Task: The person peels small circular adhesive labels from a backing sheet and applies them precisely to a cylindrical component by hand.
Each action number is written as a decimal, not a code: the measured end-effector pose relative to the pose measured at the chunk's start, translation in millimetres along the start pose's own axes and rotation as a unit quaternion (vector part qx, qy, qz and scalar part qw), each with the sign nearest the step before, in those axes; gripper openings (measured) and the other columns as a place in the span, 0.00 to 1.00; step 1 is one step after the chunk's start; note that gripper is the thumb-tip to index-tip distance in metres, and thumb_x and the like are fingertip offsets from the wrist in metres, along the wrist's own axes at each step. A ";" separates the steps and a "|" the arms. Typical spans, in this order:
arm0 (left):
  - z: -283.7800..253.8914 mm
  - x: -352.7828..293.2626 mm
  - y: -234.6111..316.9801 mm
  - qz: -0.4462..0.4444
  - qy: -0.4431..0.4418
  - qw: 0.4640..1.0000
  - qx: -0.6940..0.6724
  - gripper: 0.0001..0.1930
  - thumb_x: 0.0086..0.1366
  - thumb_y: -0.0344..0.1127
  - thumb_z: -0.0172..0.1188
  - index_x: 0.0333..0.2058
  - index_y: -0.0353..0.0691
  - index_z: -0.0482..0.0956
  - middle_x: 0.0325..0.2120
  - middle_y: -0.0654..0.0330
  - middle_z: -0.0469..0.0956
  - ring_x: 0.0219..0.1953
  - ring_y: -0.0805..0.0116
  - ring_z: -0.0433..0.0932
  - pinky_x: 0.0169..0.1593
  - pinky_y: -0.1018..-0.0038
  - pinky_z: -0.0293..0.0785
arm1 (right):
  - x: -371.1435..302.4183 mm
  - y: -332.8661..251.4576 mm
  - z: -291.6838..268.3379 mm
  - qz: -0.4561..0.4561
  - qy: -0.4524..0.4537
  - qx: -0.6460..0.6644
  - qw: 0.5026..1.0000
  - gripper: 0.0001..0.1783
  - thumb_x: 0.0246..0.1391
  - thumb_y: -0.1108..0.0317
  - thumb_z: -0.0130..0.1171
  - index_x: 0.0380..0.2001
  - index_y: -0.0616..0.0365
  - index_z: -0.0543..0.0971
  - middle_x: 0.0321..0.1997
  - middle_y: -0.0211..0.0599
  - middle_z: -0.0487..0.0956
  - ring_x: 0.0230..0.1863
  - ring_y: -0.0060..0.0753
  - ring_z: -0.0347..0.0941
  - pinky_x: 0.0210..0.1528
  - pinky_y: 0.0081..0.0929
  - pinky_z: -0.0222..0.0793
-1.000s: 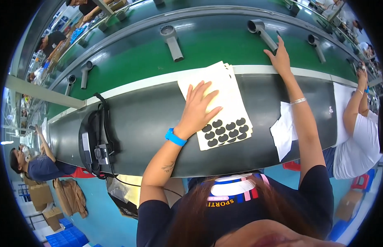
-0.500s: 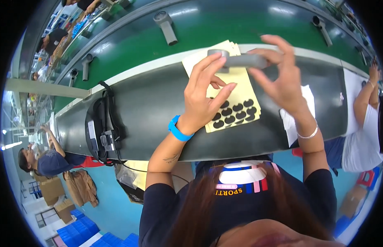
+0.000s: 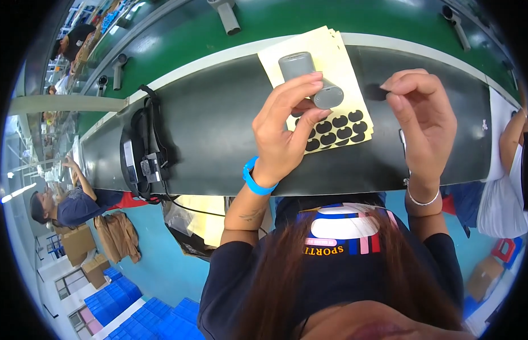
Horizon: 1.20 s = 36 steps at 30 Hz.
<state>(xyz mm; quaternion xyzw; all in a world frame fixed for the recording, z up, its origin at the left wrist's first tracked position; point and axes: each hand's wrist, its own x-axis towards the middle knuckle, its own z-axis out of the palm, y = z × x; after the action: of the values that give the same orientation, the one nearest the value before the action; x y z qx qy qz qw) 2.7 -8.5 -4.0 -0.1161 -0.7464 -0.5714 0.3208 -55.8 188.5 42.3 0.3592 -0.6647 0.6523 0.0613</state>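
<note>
My left hand [image 3: 284, 127], with a blue band at the wrist, is closed around a grey hair-dryer-shaped device [image 3: 295, 65]. The round end of its handle faces me and shows small holes. Beneath it lie cream backing sheets [image 3: 349, 71] with rows of black notched oval stickers [image 3: 328, 137]. To the right, my right hand [image 3: 425, 116] pinches a black sticker [image 3: 376, 92] between thumb and forefinger, apart from the device. The sticker partly blends into the dark mat.
A black strapped headset [image 3: 140, 158] with a cable lies on the dark bench mat [image 3: 213, 136] at left. Beyond the bench, a green conveyor [image 3: 275, 20] carries more grey devices [image 3: 225, 16]. Co-workers sit at both sides, one at left [image 3: 77, 204].
My left hand has turned the device so its handle end faces me. My right hand has let go of the handle, moved right and closed on a black sticker. The view has shifted.
</note>
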 end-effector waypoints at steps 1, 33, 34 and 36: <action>1.4 -1.7 1.1 -0.010 -0.004 1.000 -0.016 0.18 0.54 0.17 0.61 0.46 0.33 0.76 0.45 0.50 0.77 0.33 0.68 0.81 0.36 0.77 0.80 | -0.4 -5.3 4.4 0.038 -0.006 -0.004 0.999 0.09 0.54 0.82 0.54 0.39 0.64 0.72 0.42 0.39 0.73 0.45 0.28 0.70 0.48 0.21 0.64; 10.1 -5.2 13.3 -0.142 -0.045 0.976 -0.161 0.17 0.60 0.21 0.59 0.49 0.27 0.75 0.51 0.48 0.71 0.40 0.66 0.79 0.43 0.73 0.80 | 2.8 -6.3 16.1 0.149 -0.030 0.018 0.988 0.25 0.52 0.84 0.55 0.50 0.58 0.59 0.34 0.38 0.77 0.49 0.34 0.76 0.46 0.21 0.70; 11.1 -5.1 13.9 -0.147 -0.029 0.974 -0.171 0.17 0.59 0.19 0.60 0.48 0.28 0.76 0.50 0.49 0.73 0.38 0.70 0.79 0.42 0.77 0.78 | 2.9 -6.1 16.1 0.147 -0.031 0.017 0.989 0.25 0.52 0.84 0.55 0.50 0.58 0.59 0.34 0.38 0.77 0.49 0.34 0.76 0.45 0.21 0.70; 11.0 -4.7 13.9 -0.147 -0.031 0.974 -0.169 0.17 0.59 0.19 0.59 0.48 0.28 0.76 0.50 0.49 0.73 0.38 0.70 0.79 0.42 0.77 0.78 | 3.0 -7.0 16.3 0.148 -0.030 0.011 0.989 0.25 0.51 0.84 0.55 0.50 0.58 0.59 0.34 0.38 0.77 0.48 0.34 0.76 0.45 0.21 0.70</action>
<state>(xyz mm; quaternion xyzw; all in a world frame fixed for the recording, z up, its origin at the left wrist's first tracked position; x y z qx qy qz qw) 10.0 7.1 2.4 -0.0754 -0.6577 -0.7261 0.1861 -47.7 173.2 47.3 0.2770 -0.7045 0.6506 -0.0597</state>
